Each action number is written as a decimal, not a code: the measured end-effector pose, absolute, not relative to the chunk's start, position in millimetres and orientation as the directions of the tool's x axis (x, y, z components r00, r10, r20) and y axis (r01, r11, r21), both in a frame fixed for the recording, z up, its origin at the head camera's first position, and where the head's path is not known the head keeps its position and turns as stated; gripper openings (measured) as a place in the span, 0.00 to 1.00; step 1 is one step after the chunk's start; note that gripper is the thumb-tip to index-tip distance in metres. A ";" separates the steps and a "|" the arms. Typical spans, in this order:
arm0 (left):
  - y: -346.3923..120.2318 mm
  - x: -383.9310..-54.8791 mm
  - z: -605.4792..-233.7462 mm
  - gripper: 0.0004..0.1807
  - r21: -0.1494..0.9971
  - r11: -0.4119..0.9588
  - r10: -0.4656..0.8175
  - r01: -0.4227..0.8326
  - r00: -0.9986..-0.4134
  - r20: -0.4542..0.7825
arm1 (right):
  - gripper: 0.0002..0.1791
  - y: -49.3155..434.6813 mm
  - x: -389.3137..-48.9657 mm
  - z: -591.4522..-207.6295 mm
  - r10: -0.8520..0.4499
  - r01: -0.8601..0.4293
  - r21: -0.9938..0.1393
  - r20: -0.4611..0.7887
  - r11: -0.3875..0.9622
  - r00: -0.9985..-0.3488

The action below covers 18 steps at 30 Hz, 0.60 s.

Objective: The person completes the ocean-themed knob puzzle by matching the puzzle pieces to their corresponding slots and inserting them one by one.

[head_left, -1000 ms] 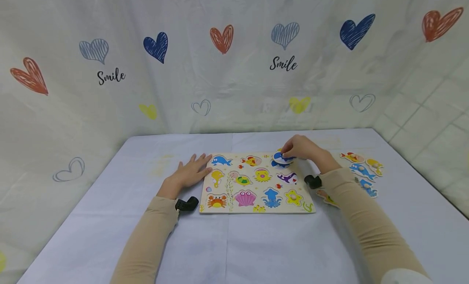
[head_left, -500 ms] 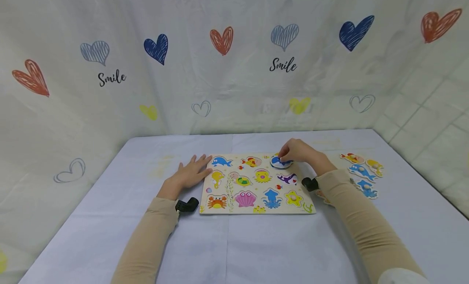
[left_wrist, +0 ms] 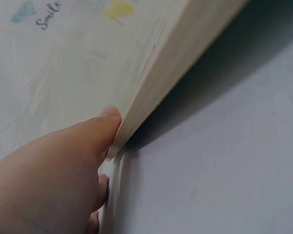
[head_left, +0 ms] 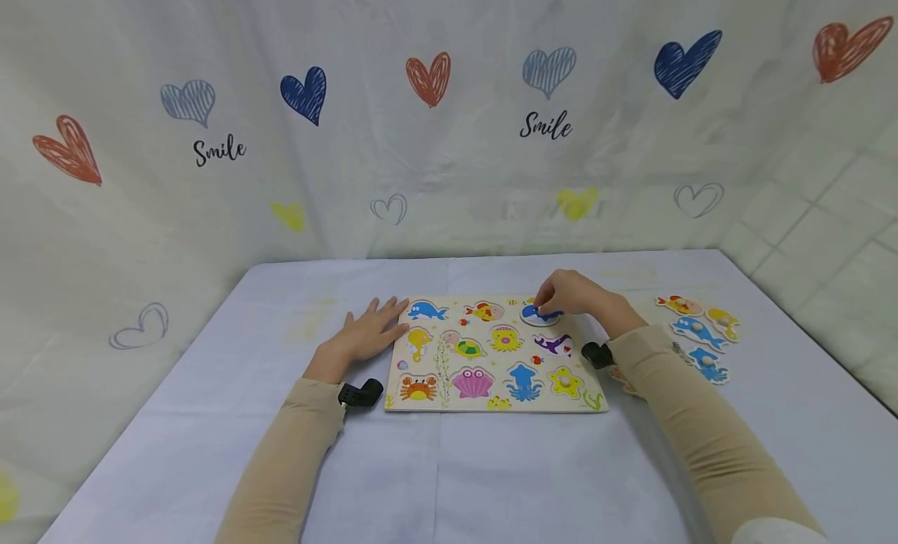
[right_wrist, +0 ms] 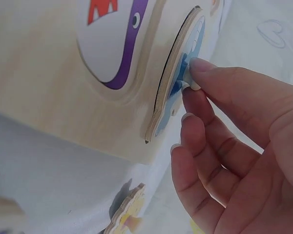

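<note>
The right hand [head_left: 571, 294] pinches the knob [right_wrist: 189, 79] of a blue whale piece [right_wrist: 174, 90] between thumb and fingers. This piece lies directly below the fingertips; its long axis runs roughly along the far edge of the board [head_left: 540, 404], and its rim stands above the surface. Leftward from the grip, well apart, the left hand [head_left: 361, 333] rests with spread fingers at the board's left edge. Rightward lie loose pieces [head_left: 698, 332].

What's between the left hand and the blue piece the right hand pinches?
In the head view, mainly the blue whale picture and red-and-yellow fish picture lie between the left hand and the blue piece.
</note>
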State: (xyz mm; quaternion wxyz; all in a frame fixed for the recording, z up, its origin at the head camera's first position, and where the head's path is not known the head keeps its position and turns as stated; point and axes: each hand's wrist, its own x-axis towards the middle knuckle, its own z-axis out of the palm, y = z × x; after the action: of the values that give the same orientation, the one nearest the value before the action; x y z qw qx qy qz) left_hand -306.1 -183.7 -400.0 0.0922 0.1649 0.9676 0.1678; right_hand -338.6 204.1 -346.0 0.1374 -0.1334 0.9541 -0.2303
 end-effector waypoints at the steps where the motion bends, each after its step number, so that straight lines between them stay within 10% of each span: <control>1: -183.5 -306.3 -400.2 0.38 0.353 0.890 0.350 0.289 -0.929 -0.122 | 0.09 203.9 -338.6 -345.9 -0.321 -0.194 -0.475 -0.201 0.858 -0.926; 18: -184.2 -308.6 -401.5 0.38 0.347 0.894 0.347 0.284 -0.929 -0.131 | 0.10 201.7 -340.6 -343.4 -0.312 -0.181 -0.465 -0.222 0.867 -0.924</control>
State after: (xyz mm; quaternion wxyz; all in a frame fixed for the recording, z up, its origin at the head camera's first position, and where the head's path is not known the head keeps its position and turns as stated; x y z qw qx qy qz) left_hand -308.6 -184.2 -401.5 0.0953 0.1629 0.9683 0.1633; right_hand -340.6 201.7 -343.4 0.1465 -0.1289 0.9550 -0.2235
